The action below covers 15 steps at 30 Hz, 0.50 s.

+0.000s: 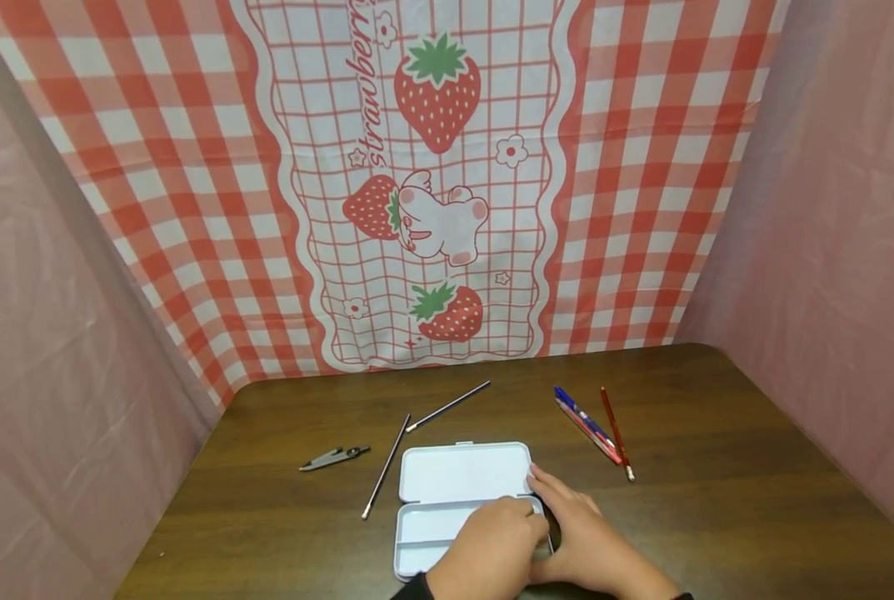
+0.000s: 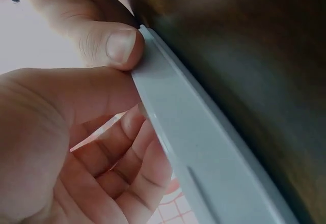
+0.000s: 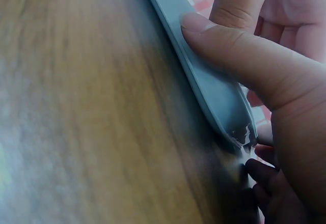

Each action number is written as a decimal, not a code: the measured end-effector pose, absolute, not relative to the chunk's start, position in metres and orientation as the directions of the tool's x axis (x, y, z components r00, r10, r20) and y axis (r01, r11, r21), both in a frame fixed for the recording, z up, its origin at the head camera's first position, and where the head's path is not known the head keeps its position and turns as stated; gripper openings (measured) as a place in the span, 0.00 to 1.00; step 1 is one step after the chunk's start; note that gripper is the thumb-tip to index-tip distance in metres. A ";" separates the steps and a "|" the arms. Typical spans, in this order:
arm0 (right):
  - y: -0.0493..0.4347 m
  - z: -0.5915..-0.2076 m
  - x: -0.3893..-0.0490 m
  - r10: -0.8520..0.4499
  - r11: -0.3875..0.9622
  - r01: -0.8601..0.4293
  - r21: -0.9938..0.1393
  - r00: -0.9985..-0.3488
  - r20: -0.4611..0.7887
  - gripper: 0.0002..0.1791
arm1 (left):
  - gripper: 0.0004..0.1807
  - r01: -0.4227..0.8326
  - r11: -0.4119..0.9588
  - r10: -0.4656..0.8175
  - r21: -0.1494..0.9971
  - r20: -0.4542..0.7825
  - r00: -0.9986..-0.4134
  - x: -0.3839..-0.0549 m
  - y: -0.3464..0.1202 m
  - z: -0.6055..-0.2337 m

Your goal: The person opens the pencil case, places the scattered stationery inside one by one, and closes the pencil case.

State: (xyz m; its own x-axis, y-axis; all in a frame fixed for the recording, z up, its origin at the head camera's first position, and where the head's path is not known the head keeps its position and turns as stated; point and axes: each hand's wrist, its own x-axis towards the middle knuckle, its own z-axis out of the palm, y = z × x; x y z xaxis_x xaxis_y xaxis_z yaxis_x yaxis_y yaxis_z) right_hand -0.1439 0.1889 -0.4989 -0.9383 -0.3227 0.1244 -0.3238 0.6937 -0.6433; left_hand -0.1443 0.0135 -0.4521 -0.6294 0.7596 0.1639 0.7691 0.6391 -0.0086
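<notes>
A white pencil case [image 1: 465, 473] lies open on the table, its lid tipped back on the far side and its tray divided lengthwise. My right hand [image 1: 585, 533] grips the case's right end. The right thumb [image 3: 224, 43] presses on the front wall [image 3: 186, 51], and the fingers reach round to the lid's corner. My left hand [image 1: 495, 546] is over the right part of the tray, its fingers bent [image 2: 109, 155] behind the front wall in the left wrist view. Its thumb and fingertips are hidden by that wall, so I cannot tell if they hold anything.
A grey compass [image 1: 336, 457] lies left of the case. Two dark pencils lie nearby, one [image 1: 387, 467] beside the case, another [image 1: 449, 406] farther back. At the right are a blue pen [image 1: 583, 414], a pink pen [image 1: 589, 431] and a red pencil [image 1: 616, 433]. A checked cloth [image 1: 634, 167] hangs behind.
</notes>
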 end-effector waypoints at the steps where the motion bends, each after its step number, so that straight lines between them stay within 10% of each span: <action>1: 0.189 -0.499 -0.144 -0.323 0.695 -0.325 -0.642 -0.938 0.126 0.66 | 0.12 0.764 0.645 0.754 0.007 0.157 -0.638 -0.145 0.013 -0.452; 15: 0.188 -0.500 -0.145 -0.314 0.703 -0.348 -0.621 -0.934 0.167 0.69 | 0.16 0.722 0.692 0.715 0.024 0.118 -0.689 -0.146 0.012 -0.452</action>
